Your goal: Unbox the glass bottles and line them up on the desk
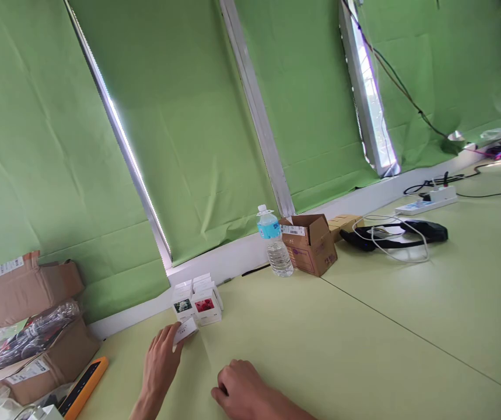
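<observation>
My left hand [161, 363] reaches across the pale table, its fingers and thumb closed on a small white box [186, 330] with faint print. That box lies tilted, just in front of a cluster of similar white boxes. On the front of one is a white flower picture [183, 305]; its neighbour carries a red flower picture [203, 305]. To the right, my right hand [242, 386] rests low over the table with its fingers curled in, and nothing shows in it.
A water bottle [277, 248] stands beside an opened brown carton [310, 248]. Farther right lie a black headset-like device [425, 231] with a white cable and a power strip [429, 201]. Stacked cartons [58, 356] and an orange-edged object [84, 386] occupy the left. Green blinds [198, 146] hang behind.
</observation>
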A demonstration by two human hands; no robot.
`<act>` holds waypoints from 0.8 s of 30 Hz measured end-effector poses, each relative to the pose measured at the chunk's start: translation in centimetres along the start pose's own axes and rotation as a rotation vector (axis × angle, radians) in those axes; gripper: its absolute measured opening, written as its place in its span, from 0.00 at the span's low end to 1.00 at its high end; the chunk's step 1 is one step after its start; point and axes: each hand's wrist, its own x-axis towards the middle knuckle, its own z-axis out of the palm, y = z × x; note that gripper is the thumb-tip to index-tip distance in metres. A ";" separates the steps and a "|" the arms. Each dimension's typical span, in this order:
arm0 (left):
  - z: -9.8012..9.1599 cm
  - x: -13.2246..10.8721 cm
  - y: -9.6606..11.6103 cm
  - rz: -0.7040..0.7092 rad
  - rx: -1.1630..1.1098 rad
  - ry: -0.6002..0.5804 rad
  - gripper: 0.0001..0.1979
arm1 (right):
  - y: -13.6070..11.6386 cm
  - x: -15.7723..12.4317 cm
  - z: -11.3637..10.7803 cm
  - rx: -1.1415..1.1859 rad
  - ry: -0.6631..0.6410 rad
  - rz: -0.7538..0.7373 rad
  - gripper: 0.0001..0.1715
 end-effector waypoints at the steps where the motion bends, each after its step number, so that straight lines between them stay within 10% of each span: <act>1: -0.2 -0.6 0.6 -0.025 -0.053 0.007 0.16 | 0.0 -0.1 -0.1 0.003 -0.002 0.001 0.18; 11: -3.8 -4.9 5.9 -0.507 -0.774 0.043 0.35 | 0.2 0.0 -0.9 0.090 -0.004 0.038 0.16; 19: -2.0 -7.5 5.9 -0.544 -1.281 -0.104 0.38 | -0.6 -0.4 -2.4 0.452 0.150 0.037 0.21; 24: -2.7 -8.4 6.5 -0.229 -1.215 -0.153 0.31 | -2.2 -1.1 -3.2 1.057 -0.030 0.120 0.34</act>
